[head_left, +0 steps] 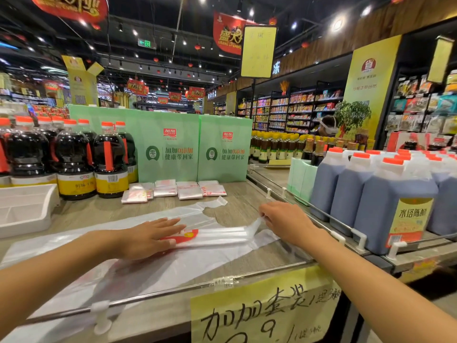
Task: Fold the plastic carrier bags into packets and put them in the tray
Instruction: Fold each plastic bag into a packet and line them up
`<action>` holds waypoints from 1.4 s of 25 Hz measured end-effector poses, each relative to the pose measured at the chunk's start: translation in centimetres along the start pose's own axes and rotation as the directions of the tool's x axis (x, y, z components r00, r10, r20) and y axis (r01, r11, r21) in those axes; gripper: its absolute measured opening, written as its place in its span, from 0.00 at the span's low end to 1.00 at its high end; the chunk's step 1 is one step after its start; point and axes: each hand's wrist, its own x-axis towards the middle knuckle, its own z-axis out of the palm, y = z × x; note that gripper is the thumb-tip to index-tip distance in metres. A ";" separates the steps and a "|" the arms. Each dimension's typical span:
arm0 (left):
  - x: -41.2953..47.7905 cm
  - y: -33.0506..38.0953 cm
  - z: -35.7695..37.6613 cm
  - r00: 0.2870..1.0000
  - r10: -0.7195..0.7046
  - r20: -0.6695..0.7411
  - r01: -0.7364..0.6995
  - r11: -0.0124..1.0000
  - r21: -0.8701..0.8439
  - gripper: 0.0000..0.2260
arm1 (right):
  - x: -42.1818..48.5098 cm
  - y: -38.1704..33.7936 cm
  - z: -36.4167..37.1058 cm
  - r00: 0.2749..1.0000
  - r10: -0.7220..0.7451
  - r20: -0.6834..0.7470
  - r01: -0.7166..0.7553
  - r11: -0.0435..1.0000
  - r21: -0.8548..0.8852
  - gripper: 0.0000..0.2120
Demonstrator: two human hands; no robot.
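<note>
Spanning the near half of the view, a wood-grain display shelf (pixel 81 211) carries everything for the job, with a metal rail (pixel 173 292) along its near edge. Two pale green cartons (pixel 168 149) stand at its far side. Large jugs of dark liquid (pixel 385 194) with orange caps fill the neighbouring shelf on the right, and dark sauce bottles (pixel 71 157) with orange caps crowd the far left.

A translucent carrier bag (pixel 217 236) lies flat across the middle of the shelf, running left to right and folded lengthwise into a long strip; its red print shows near the centre, and more loose plastic spreads under it toward the near edge. A yellow handwritten price sign (pixel 267 305) hangs from the rail at the near right. The white tray (pixel 27 211) sits at the left edge of the shelf, beside the bottles. Four or so folded packets (pixel 173 189) lie in a row against the foot of the cartons, outside the tray.

The hands are well apart. The left hand (pixel 148 237) lies flat with straight fingers, pressing on the strip at the red print. The right hand (pixel 284 221) pinches the strip's right end, which is lifted a little off the shelf.
</note>
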 end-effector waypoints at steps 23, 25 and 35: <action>-1.0 -2.0 2.0 0.992 -0.114 -0.049 0.114 0.993 -0.016 0.23 | 3.7 -7.0 1.3 0.987 -0.151 0.060 0.119 0.925 0.361 0.20; -1.1 -2.0 2.0 0.993 -0.110 -0.043 0.110 0.994 -0.010 0.23 | 3.6 -6.8 1.4 0.991 -0.068 0.115 0.015 0.912 0.411 0.31; -1.0 -2.5 2.0 0.995 -0.092 -0.044 0.091 0.995 -0.030 0.42 | 3.4 -6.4 1.7 0.959 0.144 0.243 -0.267 0.745 0.611 0.37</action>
